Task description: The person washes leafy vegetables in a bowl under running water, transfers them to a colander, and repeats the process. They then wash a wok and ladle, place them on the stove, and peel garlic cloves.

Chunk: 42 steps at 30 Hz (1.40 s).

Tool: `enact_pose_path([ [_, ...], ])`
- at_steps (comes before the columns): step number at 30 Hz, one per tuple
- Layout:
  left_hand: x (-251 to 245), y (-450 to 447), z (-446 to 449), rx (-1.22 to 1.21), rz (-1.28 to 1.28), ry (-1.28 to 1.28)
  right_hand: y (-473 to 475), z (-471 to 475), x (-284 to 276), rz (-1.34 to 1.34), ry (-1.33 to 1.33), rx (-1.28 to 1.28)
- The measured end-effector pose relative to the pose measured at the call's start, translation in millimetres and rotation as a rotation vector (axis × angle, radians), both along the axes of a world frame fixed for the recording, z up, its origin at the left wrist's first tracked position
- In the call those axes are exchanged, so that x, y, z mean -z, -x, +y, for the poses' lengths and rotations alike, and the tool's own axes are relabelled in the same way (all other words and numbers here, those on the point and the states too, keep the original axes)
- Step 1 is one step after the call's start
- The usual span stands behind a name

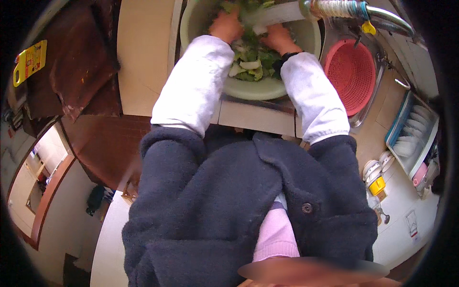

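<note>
A pale green plastic basin (pixel 254 92) holds cut leafy greens (pixel 247 68) with pale stalks. Both of my hands are down in it, blurred. On the left side, my left hand (pixel 226 28) is among the leaves, its fingers mostly hidden. Opposite it, my right hand (pixel 280 37) touches the greens near a whitish piece; whether it grips anything is unclear. Over the basin reaches a metal faucet (pixel 387 18) wrapped with cord. From its mouth a whitish blurred stream (pixel 281 17), apparently water, runs between my hands.
Right of the basin, a red plastic colander (pixel 353 79) sits in a metal sink (pixel 358 123). Farther right stands a dish rack (pixel 412 134) with white bowls, near a yellow-banded container (pixel 377 185). A tan counter (pixel 143 57) lies left, beside a dark brown surface (pixel 82 61).
</note>
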<state>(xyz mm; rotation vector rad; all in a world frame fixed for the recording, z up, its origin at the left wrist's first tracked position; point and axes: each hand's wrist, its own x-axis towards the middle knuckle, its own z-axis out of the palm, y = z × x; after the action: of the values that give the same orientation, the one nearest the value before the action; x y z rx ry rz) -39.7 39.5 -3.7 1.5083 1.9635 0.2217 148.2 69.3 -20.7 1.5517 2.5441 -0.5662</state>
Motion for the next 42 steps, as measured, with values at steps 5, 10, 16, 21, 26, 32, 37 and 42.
enact_pose_path([
  [5, -11.6, 4.7, 0.5, 0.334, -0.247, 0.036, -10.4, 2.9, -22.9, 0.214, 0.144, 0.008],
  [10, -25.5, 32.6, 2.8, 0.373, -0.056, 0.133, -16.1, 7.2, -64.1, 0.141, 0.044, -0.061],
  [16, 3.8, 5.0, 22.5, 0.184, 0.048, -0.306, 34.9, 30.3, -15.4, 0.059, -0.329, -0.17],
  [21, 10.2, 12.7, 37.1, 0.495, -0.007, 0.211, -6.0, 50.7, 7.0, 0.013, 0.1, -0.29],
  [26, -33.2, 23.6, -16.2, 0.616, 0.202, -0.072, -47.4, 4.3, -45.5, 0.052, -0.017, -0.144],
  [32, -51.0, -11.3, -59.8, 0.819, 0.405, 0.243, -9.3, -60.3, -42.1, -0.281, 0.323, -0.29],
  [37, -6.5, -6.6, -7.3, 0.788, 0.14, 0.236, -16.0, 29.1, -6.8, 0.126, 0.332, -0.066],
  [42, -10.1, 45.8, 15.4, 1.304, 0.723, -0.248, -37.0, 48.9, -44.1, 0.103, 0.076, -0.08],
])
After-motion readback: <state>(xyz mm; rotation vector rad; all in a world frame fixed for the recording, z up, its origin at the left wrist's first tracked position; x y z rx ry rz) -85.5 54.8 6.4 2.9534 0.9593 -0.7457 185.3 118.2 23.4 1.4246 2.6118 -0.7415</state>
